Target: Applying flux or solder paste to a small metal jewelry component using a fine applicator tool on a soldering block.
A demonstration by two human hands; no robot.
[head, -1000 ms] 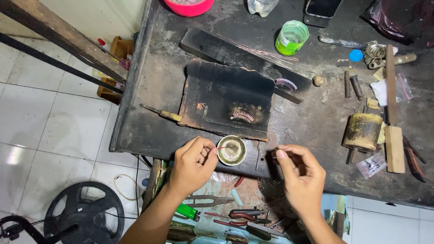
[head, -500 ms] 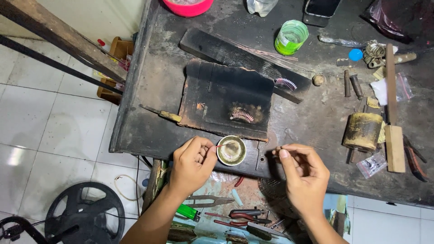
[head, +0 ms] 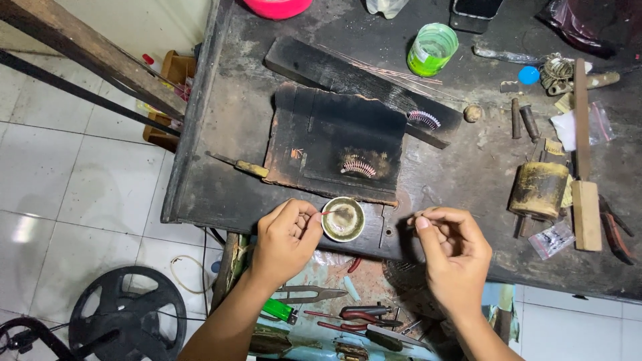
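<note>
Metal bowl (head: 344,219) beside left hand (head: 286,239), stick dipped.

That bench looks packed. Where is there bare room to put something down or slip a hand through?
Bare bench shows left of the dark board, above the screwdriver. Another patch lies right of that board, below the small ball, toward the yellowed roller. The far right edge, around the wooden stick, is crowded.

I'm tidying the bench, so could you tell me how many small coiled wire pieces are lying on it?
2. One coil lies on the dark charred board above the small round dish; the other coil lies on the long black plank's right end. Clutter may hide more.
</note>
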